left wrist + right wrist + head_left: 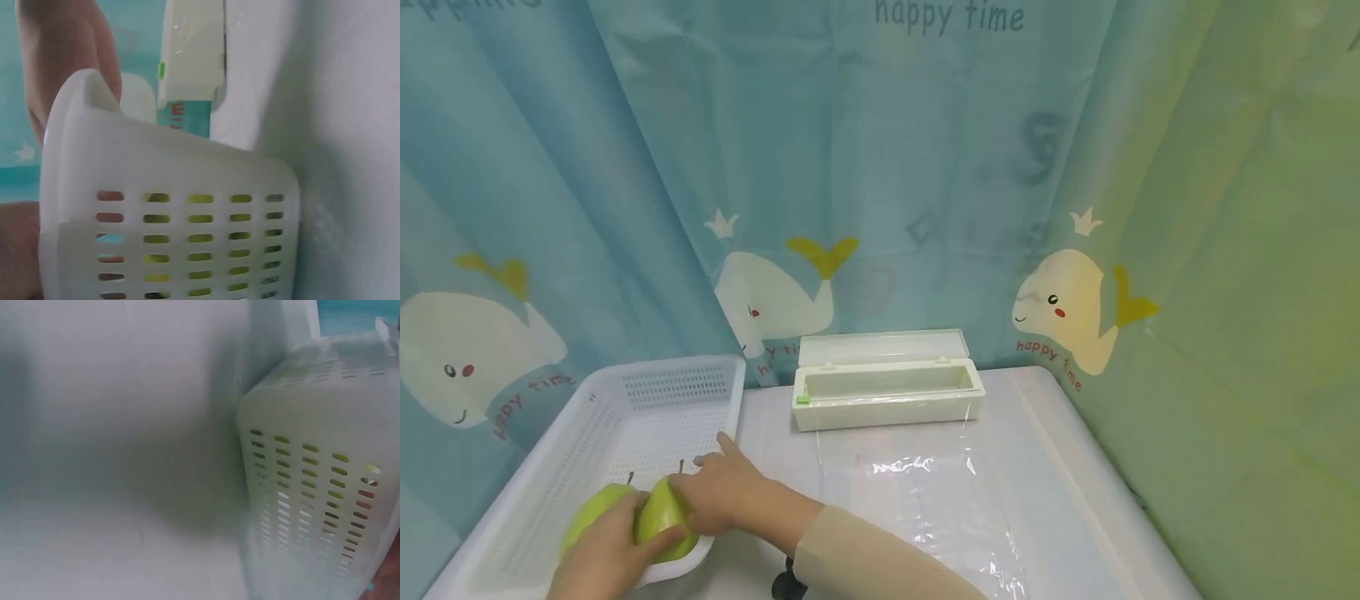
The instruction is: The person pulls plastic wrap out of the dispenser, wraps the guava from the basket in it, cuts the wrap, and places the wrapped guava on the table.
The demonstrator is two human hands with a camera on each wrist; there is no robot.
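Two green pears (597,510) are together at the near end of a white slotted plastic basket (568,408), stems pointing up. My left hand (606,546) reaches over the near rim and grips the right-hand pear (664,521), its fingers in the gap between the fruits and its thumb across the front. From the right, my right hand (722,492) pinches that same pear at its upper side, with its other fingers raised away. In both wrist views the basket wall (187,162) covers most of the fruit, and green shows through its slots.
A white cling film dispenser (887,408) stands at the back of the table with its lid raised. Clear film (917,500) stretches from it toward the front edge. A small black object (787,583) is beside my right sleeve. Printed curtains surround the table.
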